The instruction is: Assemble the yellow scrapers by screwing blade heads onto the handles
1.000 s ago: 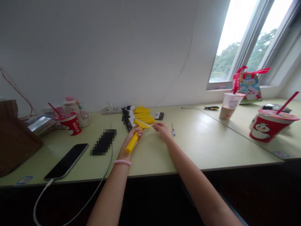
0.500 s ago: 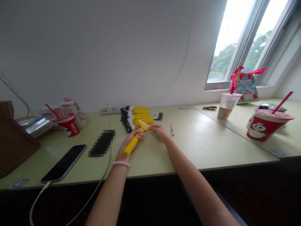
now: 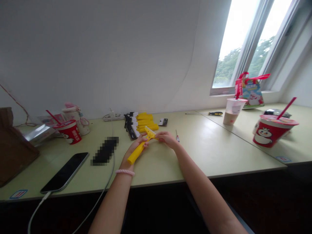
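The yellow plastic scraper (image 3: 136, 153) is gripped round its handle by the left hand (image 3: 135, 149), its fingers curled closed, while the right hand (image 3: 168, 139) is held half closed, its fingertips (image 3: 158, 137) pinched against the wide head (image 3: 149, 133) (whether a blade is seated there cannot be told from this view). The scraper is held over the pale green desk (image 3: 207, 152), just in front of a pile of yellow handles (image 3: 145, 122) and black packets (image 3: 131, 127). A small screwdriver (image 3: 177, 136) lies just beyond the right hand. The pinch could slip if the head is twisted, an exposed blade could nick a fingertip, and a careless swing could knock the pile
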Motion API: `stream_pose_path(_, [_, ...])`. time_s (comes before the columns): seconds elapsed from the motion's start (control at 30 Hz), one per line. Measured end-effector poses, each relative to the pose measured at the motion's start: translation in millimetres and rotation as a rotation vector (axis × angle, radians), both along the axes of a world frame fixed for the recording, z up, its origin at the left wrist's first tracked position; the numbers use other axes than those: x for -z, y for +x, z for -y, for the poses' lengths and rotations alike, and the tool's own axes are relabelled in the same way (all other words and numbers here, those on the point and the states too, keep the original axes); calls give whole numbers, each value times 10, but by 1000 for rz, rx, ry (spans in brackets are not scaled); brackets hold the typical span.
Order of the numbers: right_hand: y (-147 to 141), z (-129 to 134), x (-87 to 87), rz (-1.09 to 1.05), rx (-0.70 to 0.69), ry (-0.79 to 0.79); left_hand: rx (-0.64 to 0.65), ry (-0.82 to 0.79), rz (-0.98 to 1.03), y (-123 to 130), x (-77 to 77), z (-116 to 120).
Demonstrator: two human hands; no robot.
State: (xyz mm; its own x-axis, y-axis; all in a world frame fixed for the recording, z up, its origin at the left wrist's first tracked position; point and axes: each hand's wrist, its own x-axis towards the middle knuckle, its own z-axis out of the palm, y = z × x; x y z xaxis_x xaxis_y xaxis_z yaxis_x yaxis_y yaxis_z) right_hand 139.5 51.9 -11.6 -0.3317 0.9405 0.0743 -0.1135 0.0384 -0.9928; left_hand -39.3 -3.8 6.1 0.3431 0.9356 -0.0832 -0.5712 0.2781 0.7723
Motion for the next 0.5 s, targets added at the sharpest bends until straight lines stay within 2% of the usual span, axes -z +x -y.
stream_pose_path(0.17, [-16,43,-40,-41,51,-55,3,6,6,4,4,-11])
stream_pose_path(0.23, [-21,45,-60,-18,76,-10,-28,-11,42,0,3,-17])
stream_pose_path(0.27, [-8,44,-70,16,130,49,-48,-14,60,-4,3,-22])
stream_pose_path(0.33, [68,45,-88,155,356,210,-97,-19,88,-11,5,-32])
stream_pose_path(0.43, [299,69,-84,523,763,398,-169,-33,93,-16,6,-47])
stream_pose_path(0.5, [481,94,-51,760,866,408,-208,-31,79,-13,4,-56])
